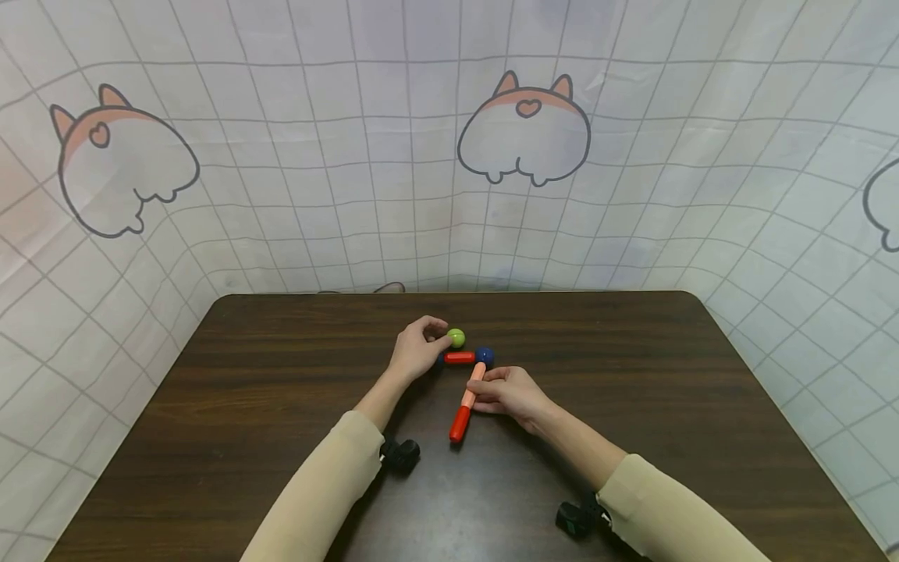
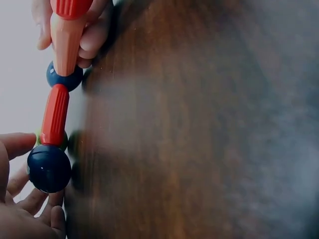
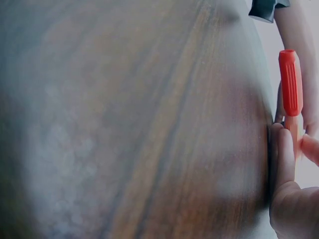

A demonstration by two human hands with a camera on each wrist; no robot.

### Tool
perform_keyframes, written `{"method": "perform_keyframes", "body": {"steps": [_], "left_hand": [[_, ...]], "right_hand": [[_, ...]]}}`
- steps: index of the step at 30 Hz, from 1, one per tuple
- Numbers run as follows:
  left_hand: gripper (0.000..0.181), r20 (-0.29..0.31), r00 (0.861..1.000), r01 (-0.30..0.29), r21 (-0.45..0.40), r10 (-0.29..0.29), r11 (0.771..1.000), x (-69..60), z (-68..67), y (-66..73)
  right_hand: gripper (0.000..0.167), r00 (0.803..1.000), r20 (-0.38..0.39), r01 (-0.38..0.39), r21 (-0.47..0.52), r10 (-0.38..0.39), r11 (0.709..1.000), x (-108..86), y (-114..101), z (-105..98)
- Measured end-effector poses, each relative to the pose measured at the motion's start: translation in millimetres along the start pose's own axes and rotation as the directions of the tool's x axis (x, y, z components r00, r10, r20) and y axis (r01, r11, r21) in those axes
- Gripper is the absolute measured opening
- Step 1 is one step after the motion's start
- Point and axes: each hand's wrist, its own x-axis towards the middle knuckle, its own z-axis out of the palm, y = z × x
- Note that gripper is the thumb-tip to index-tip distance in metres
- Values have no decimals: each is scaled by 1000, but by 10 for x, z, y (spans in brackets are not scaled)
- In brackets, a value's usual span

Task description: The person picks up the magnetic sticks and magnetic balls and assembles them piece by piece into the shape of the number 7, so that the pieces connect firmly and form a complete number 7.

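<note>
Toy rods and balls form a joined piece: a short red rod (image 1: 460,357) lies between a dark blue ball (image 2: 49,168) at its left end and another blue ball (image 1: 485,356) at its right. A peach rod (image 1: 472,388) slants from the right ball toward the near side, with a second red rod (image 3: 290,82) at its end. My right hand (image 1: 516,396) pinches the peach rod between thumb and fingers. Beside the left blue ball, my left hand (image 1: 416,349) has its fingers spread loosely, thumb tip at a green ball (image 1: 456,338); contact is unclear.
All the pieces are on a dark wooden table (image 1: 281,375), toward its far edge. A white gridded cloth (image 1: 393,195) hangs behind and at the sides. Black wrist cameras (image 1: 402,455) sit below both forearms.
</note>
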Motion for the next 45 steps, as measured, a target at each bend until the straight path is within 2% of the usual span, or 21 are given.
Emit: {"method": "perform_keyframes", "body": {"steps": [11, 18, 24, 29, 37, 45], "left_hand": [[34, 70, 998, 4, 25, -6, 1000, 41, 12, 38], [37, 80, 996, -33, 66, 27, 997, 54, 31, 69], [34, 64, 997, -53, 90, 48, 994, 65, 57, 68], [32, 50, 998, -48, 65, 45, 997, 58, 69, 65], [32, 63, 997, -41, -16, 42, 999, 62, 85, 30], [32, 74, 997, -27, -83, 33, 996, 56, 42, -2]], "right_hand": [[36, 1000, 11, 13, 13, -13, 1000, -2, 8, -4], [33, 1000, 13, 19, 6, -19, 1000, 1, 18, -7], [33, 1000, 15, 19, 8, -19, 1000, 8, 21, -3], [33, 1000, 15, 20, 7, -20, 1000, 14, 19, 3], [34, 1000, -13, 24, 2, -24, 1000, 22, 16, 19], [34, 999, -30, 15, 2, -15, 1000, 20, 19, 20]]}}
